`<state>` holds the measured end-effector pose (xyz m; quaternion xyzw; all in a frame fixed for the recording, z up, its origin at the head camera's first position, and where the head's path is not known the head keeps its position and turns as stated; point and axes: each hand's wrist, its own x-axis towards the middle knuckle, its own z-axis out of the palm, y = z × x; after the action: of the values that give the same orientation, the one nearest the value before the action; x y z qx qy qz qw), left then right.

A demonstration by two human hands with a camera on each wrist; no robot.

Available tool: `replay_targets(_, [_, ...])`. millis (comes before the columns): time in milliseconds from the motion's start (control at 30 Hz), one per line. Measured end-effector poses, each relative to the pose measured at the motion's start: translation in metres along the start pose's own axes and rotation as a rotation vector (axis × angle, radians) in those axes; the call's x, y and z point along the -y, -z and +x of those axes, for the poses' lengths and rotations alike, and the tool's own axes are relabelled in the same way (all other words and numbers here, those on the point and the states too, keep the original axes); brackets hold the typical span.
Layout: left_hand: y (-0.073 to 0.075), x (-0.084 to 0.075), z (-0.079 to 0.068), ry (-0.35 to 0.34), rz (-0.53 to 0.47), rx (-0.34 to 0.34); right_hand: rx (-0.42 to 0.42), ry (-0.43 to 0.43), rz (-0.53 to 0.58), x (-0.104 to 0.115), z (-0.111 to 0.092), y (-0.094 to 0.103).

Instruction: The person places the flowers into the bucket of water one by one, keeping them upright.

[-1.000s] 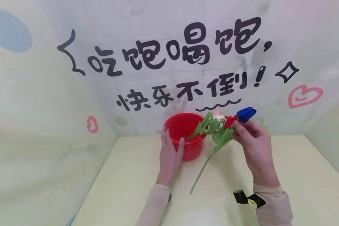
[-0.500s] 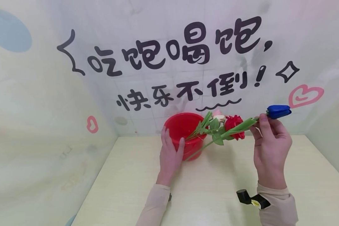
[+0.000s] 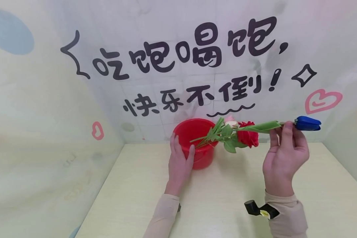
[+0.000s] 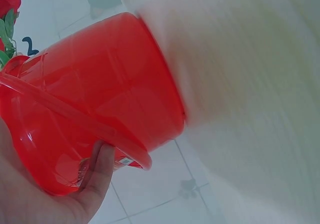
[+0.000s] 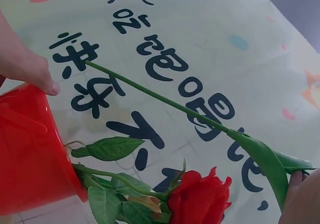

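Observation:
A red plastic bucket [image 3: 203,159] stands upright on the table, its mouth tilted toward me in the head view. My left hand [image 3: 178,162] holds its near left side, with fingertips by the handle [image 4: 75,114] in the left wrist view. My right hand [image 3: 284,158] pinches an artificial blue tulip [image 3: 307,123] just below its bloom. The tulip lies nearly level, its bloom pointing right and its stem end reaching over the bucket's mouth. A red rose [image 3: 250,136] and a pale pink flower [image 3: 231,123] lean out over the bucket's right rim, stems inside.
The pale wooden table [image 3: 131,198] meets a printed backdrop [image 3: 154,26] close behind the bucket. A side wall [image 3: 47,148] rises at the left. A black wrist device [image 3: 261,209] is strapped to the right sleeve.
My right hand has carried the tulip rightward and turned it from slanting down to nearly level; its stem end has risen from in front of the bucket to above it. The left hand stays put.

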<state>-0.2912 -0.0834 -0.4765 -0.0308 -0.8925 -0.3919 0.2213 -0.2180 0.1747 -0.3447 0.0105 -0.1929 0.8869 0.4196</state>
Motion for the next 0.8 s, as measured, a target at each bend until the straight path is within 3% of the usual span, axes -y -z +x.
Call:
replay_targets(167, [0.0, 0.0, 0.0, -0.003, -0.004, -0.002, 0.012, 0.042, -0.062, -0.012, -0.006, 0.002])
replay_targets(400, [-0.001, 0.001, 0.0, -0.014, -0.008, -0.008, 0.115, 0.121, -0.23, -0.032, -0.019, 0.006])
replay_targets(600, [0.0, -0.001, -0.001, -0.004, -0.007, -0.006, 0.136, 0.104, -0.258, -0.047, -0.026, 0.009])
replay_targets(800, [0.001, -0.001, -0.001, 0.004, -0.007, -0.002, 0.203, 0.073, -0.364, -0.061, -0.032, 0.014])
